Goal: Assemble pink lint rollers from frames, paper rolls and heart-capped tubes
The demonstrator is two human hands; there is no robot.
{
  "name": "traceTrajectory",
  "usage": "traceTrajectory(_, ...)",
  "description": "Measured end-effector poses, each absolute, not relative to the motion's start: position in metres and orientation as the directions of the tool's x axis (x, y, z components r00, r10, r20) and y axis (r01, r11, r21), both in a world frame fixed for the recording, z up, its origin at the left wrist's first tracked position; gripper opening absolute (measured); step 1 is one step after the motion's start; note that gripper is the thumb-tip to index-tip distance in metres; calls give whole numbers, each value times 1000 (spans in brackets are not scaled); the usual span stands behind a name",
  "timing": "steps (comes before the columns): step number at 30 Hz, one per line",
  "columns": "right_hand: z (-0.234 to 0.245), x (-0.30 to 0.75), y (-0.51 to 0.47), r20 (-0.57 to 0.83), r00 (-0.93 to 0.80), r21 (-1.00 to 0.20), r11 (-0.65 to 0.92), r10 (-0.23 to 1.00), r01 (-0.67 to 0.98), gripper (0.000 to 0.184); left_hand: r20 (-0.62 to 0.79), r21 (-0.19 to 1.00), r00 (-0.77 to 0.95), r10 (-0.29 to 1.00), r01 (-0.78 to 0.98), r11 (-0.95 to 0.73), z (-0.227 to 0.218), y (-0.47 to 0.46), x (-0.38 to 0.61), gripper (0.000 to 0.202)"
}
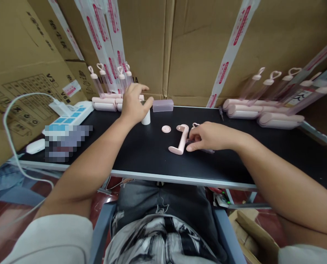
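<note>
My left hand (134, 103) is at the back of the table, thumb and index finger apart, beside and partly in front of a small white cylinder (146, 118). I see no clear grip on it. A translucent purple box (163, 105) lies just right of that hand. My right hand (204, 136) has its fingers curled around a translucent purple tube (208, 150) lying low over the table. Behind its fingers shows part of a pink loop-topped cap (195, 125). Left of this hand lie a pink bracket-shaped frame (183, 139) and a round pink disc (166, 129).
Pink cylindrical units with upright clear tubes stand at the back left (104, 103) and back right (281, 120). A white power strip (70, 117) with a cable lies on the left. Cardboard (196, 47) walls the back. A small dark tool (220, 113) lies on the black tabletop (141, 154).
</note>
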State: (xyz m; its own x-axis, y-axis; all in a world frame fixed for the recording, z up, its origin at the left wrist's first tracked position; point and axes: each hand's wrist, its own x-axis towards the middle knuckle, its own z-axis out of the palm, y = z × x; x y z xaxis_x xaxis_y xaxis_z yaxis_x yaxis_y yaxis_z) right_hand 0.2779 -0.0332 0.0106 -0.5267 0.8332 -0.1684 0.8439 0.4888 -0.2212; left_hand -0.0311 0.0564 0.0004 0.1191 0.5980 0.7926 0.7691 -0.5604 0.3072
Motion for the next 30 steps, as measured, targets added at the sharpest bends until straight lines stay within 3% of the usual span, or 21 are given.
traceTrajectory(2, 8, 278, -34, -225, -563, -203, 526, 796, 826, 20, 854, 269, 146, 500, 698, -664, 3, 45, -24, 14)
traceTrajectory(4, 5, 277, -33, -166, -620, -210, 587, 767, 782, 12, 837, 284, 223, 499, 602, -746, 2, 30, -13, 10)
traceTrajectory(7, 3, 276, -30, 139, -658, -271, 667, 740, 694, 15, 705, 469, 301, 643, 483, -740, -3, 13, 7, 20)
traceTrajectory(10, 0, 276, -26, 506, -568, -274, 746, 649, 607, 16, 435, 788, 330, 838, 310, -532, -10, 5, 23, 34)
traceTrajectory(13, -7, 277, -22, 655, -544, -205, 816, 525, 540, 18, 128, 975, 538, 833, 84, -203, -15, 3, 29, 48)
traceTrajectory(16, -15, 276, -18, 680, -560, -191, 852, 473, 488, 17, 83, 997, 674, 734, -65, -52, -15, 1, 29, 58)
traceTrajectory(19, -19, 273, -16, 676, -533, -252, 839, 509, 482, 24, 102, 988, 700, 706, -155, 11, -14, -1, 28, 58)
traceTrajectory(26, -21, 271, -13, 638, -462, -412, 780, 616, 472, 50, 117, 970, 741, 661, -229, 86, -13, 1, 25, 59)
traceTrajectory(30, -20, 272, -11, 582, -519, -397, 776, 625, 489, 45, 91, 979, 819, 567, -176, 97, -4, -1, 19, 66)
